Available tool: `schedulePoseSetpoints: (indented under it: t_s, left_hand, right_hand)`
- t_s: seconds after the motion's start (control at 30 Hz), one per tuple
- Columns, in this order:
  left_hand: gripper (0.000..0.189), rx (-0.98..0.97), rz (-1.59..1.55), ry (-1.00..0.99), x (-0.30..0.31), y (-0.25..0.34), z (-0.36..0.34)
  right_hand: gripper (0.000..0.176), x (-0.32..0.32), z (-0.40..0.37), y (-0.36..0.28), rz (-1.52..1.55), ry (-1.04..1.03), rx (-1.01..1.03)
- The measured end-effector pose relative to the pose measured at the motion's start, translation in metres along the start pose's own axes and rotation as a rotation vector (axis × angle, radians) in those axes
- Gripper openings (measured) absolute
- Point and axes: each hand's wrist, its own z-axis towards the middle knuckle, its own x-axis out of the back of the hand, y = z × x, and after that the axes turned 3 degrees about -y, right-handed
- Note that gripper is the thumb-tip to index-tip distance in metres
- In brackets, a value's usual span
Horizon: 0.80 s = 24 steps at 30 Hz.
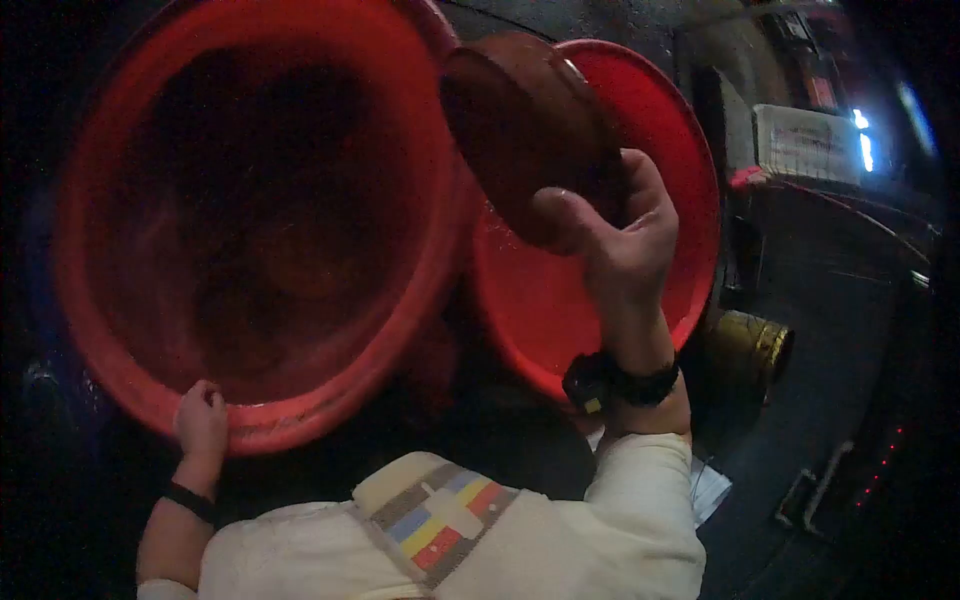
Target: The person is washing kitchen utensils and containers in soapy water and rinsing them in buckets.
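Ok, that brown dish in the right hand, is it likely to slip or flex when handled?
Probably stiff: the brown dish holds its round shape though the right hand grips only one edge. Likely light, since one hand holds it tilted over the smaller red tub. Its rim shows a highlight, so possibly slippery.

A brass-coloured round pot (748,345) sits on dark ground at 4 o'clock; at 2 o'clock a white box (805,143) stands beside bright bluish lights (862,135); white paper (712,490) lies at 5 o'clock

No legible text, white box (805,142) at upper right, its print too blurred to read
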Motion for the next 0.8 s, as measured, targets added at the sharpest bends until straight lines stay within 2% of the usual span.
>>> schedulePoseSetpoints:
  t_s: [0.13,0.23,0.27,0.37,0.47,0.57,0.67,0.77,0.8]
  left_hand:
    - [0.015,-0.038,-0.02,0.025,-0.005,-0.009,0.003]
    - [0.014,0.049,0.019,-0.023,0.003,0.002,0.003]
    - [0.015,0.051,0.008,-0.03,0.003,0.001,0.004]
    - [0.015,0.053,-0.005,-0.028,0.003,0.004,0.001]
    - [0.015,0.033,0.023,0.002,0.005,0.008,-0.002]
    - [0.014,0.027,0.038,0.0,0.004,0.007,-0.002]
    - [0.013,0.034,0.036,-0.021,0.004,0.004,0.002]
    - [0.014,0.004,0.02,-0.01,0.004,0.003,0.002]
    - [0.014,0.012,0.009,-0.014,0.007,0.004,0.001]
  right_hand:
    - [0.036,-0.033,0.012,0.012,-0.223,-0.224,0.19]
    - [0.04,-0.061,0.022,0.016,-0.386,-0.396,0.339]
    - [0.04,-0.071,0.025,0.015,-0.5,-0.48,0.393]
    - [0.041,-0.097,0.039,0.033,-0.591,-0.626,0.619]
    - [0.038,-0.121,0.05,0.054,-0.682,-0.724,0.662]
    - [0.025,-0.138,0.067,0.082,-0.819,-0.723,0.753]
    - [0.02,-0.155,0.081,0.107,-0.948,-0.683,0.751]
    - [0.02,-0.169,0.098,0.121,-1.048,-0.456,0.824]
    - [0.022,-0.17,0.104,0.122,-1.077,-0.433,0.729]
